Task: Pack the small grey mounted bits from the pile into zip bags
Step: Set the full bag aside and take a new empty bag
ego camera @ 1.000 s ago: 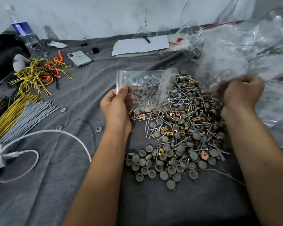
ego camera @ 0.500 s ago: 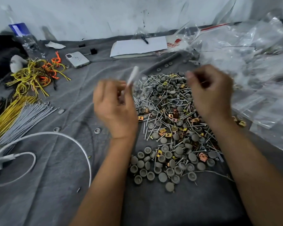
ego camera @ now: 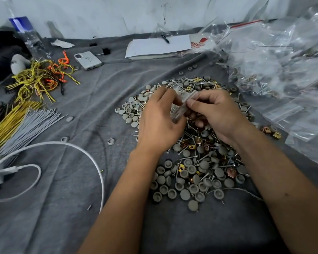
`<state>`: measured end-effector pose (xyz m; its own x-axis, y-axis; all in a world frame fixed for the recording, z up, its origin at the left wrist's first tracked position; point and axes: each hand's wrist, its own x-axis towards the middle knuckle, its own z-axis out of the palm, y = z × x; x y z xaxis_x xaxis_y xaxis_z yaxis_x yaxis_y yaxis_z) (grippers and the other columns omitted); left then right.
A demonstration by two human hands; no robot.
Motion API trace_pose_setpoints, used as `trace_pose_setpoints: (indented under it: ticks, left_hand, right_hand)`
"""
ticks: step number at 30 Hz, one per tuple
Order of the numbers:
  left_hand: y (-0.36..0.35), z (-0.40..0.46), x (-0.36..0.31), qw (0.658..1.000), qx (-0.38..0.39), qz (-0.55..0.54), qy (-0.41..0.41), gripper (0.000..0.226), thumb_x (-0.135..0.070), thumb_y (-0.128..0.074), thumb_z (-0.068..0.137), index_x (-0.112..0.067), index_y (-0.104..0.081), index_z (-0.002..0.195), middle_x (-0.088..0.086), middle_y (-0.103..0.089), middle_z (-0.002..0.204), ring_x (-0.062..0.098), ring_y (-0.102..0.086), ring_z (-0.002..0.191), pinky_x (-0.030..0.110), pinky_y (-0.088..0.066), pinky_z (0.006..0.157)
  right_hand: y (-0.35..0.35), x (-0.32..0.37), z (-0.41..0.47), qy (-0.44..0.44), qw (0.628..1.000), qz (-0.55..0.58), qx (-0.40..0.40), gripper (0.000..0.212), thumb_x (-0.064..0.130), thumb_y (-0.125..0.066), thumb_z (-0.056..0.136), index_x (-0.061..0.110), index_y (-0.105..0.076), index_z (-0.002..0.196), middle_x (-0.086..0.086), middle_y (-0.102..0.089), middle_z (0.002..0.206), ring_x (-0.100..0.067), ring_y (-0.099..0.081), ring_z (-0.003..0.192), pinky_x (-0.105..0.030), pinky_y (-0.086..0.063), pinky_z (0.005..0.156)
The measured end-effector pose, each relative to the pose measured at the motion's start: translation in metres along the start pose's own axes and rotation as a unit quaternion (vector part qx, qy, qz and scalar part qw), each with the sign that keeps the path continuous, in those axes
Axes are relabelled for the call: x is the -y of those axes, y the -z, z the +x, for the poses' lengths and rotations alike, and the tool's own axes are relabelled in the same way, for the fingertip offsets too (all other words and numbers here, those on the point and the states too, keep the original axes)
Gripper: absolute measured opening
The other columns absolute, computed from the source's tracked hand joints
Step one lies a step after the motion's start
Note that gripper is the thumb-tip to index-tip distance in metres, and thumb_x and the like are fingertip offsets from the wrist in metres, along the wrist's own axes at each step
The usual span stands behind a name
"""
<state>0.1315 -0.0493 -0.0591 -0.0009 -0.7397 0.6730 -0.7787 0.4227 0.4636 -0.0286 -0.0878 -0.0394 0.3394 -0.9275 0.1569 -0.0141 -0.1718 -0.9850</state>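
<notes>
1. Left hand (ego camera: 159, 123): raised over the middle of the pile (ego camera: 195, 158), back toward the camera, fingers curled inward onto a small clear zip bag (ego camera: 182, 105), which it grips from the left.
2. Right hand (ego camera: 217, 114): directly opposite and nearly touching the left; thumb and forefinger pinch the same bag from the right, the remaining fingers curled beneath it.
3. Zip bag: held upright and edge-on between the two hands, just above the pile. What it contains cannot be told through the blur.
4. Pile: grey round-headed bits on thin metal shanks, mixed with small copper and brass square pieces, heaped on a grey cloth (ego camera: 66, 217). A looser patch of paler heads lies on the left edge, beside the left hand; darker heads spread toward the near edge, between the forearms.
5. Bags (ego camera: 283, 66): a large heap of clear plastic bags at far right, some showing metal shanks inside, just beside the pile.
6. Cable (ego camera: 77, 149): a white cable looping across the cloth at left, ending in a white plug at the left margin.
7. Wires (ego camera: 39, 77): tangled yellow and orange wires at far left, with straight yellow and grey bundles nearer the camera.
8. Phone (ego camera: 88, 60), notepad (ego camera: 158, 46) and water bottle (ego camera: 28, 35): along the far edge, near the white wall.
</notes>
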Motion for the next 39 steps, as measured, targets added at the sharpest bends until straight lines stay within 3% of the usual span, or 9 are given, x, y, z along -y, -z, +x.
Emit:
trace_pose_setpoints:
  ticks: [5,10,15,19,21,25,29,34,39]
  left_hand:
    - [-0.004,-0.002,-0.006,0.998,0.023,-0.06,0.013,0.033,-0.017,-0.082,0.077,-0.007,-0.062,0.102,0.001,-0.059,0.099,0.016,-0.056,0.083,0.032,-0.051,0.065]
    - [-0.003,-0.002,-0.011,0.97,0.052,-0.197,0.134,0.024,-0.02,-0.09,0.079,-0.011,-0.072,0.093,0.001,-0.073,0.088,0.017,-0.071,0.076,0.043,-0.061,0.067]
    - [-0.005,-0.001,-0.007,0.933,0.05,-0.286,0.212,0.008,-0.01,-0.086,0.084,-0.009,-0.078,0.086,0.007,-0.078,0.08,0.03,-0.075,0.074,0.043,-0.063,0.069]
    - [-0.007,0.0,-0.002,0.9,0.045,-0.368,0.231,0.006,-0.006,-0.077,0.091,-0.001,-0.08,0.091,0.023,-0.076,0.085,0.05,-0.067,0.072,0.047,-0.051,0.07]
    - [-0.007,0.0,-0.001,0.889,0.048,-0.39,0.235,0.006,-0.003,-0.075,0.093,0.001,-0.079,0.092,0.027,-0.075,0.087,0.042,-0.066,0.071,0.045,-0.051,0.072]
    - [-0.006,0.0,0.0,0.872,0.058,-0.424,0.24,0.008,0.001,-0.07,0.095,0.001,-0.078,0.092,0.013,-0.077,0.083,0.017,-0.071,0.072,0.025,-0.056,0.065]
    - [-0.006,0.0,0.0,0.874,0.058,-0.42,0.238,0.009,0.001,-0.07,0.095,0.002,-0.078,0.091,0.011,-0.077,0.08,0.016,-0.071,0.068,0.023,-0.055,0.061]
    - [-0.005,-0.001,0.0,0.894,0.047,-0.383,0.228,0.003,-0.006,-0.078,0.088,-0.006,-0.08,0.09,0.012,-0.078,0.08,0.027,-0.073,0.068,0.047,-0.062,0.071]
    - [-0.006,-0.002,0.001,0.916,0.026,-0.334,0.221,0.009,-0.013,-0.078,0.085,-0.006,-0.081,0.089,0.008,-0.078,0.076,0.029,-0.075,0.067,0.05,-0.065,0.069]
  right_hand:
    - [0.004,0.001,0.0,-0.019,1.0,-0.014,-0.021,0.03,0.01,-0.066,0.099,0.018,-0.075,0.072,0.001,-0.06,0.059,-0.007,-0.049,0.051,-0.017,-0.036,0.04]
    - [0.004,0.002,-0.001,-0.014,0.997,-0.059,-0.045,0.027,0.018,-0.07,0.097,0.015,-0.071,0.07,0.005,-0.058,0.059,-0.006,-0.05,0.052,-0.018,-0.036,0.042]
    - [0.004,0.004,-0.002,-0.021,1.0,-0.007,0.004,0.029,0.018,-0.07,0.097,0.019,-0.072,0.068,-0.004,-0.056,0.062,-0.009,-0.046,0.052,-0.017,-0.033,0.04]
    - [0.009,0.005,-0.001,-0.021,0.999,0.023,0.029,0.024,0.023,-0.07,0.095,0.019,-0.075,0.072,-0.003,-0.057,0.062,-0.008,-0.047,0.052,-0.016,-0.033,0.039]
    - [0.01,0.005,-0.001,-0.025,0.999,0.03,0.037,0.019,0.03,-0.072,0.088,0.018,-0.075,0.074,-0.002,-0.057,0.061,-0.008,-0.047,0.053,-0.016,-0.033,0.04]
    - [0.011,0.003,0.0,-0.027,0.997,0.048,0.045,0.019,0.032,-0.071,0.084,0.018,-0.075,0.072,-0.001,-0.06,0.06,-0.008,-0.049,0.053,-0.016,-0.033,0.04]
    - [0.012,0.003,0.001,-0.032,0.997,0.053,0.056,0.019,0.03,-0.072,0.085,0.017,-0.076,0.072,-0.002,-0.061,0.06,-0.009,-0.05,0.052,-0.016,-0.033,0.039]
    - [0.012,0.004,0.0,-0.027,0.998,0.034,0.052,0.025,0.011,-0.058,0.103,0.009,-0.068,0.08,-0.002,-0.058,0.065,-0.009,-0.051,0.059,-0.019,-0.034,0.043]
    - [0.01,0.006,-0.001,-0.027,0.998,0.017,0.062,0.026,0.002,-0.05,0.105,0.004,-0.065,0.084,-0.005,-0.056,0.071,-0.01,-0.05,0.064,-0.021,-0.035,0.046]
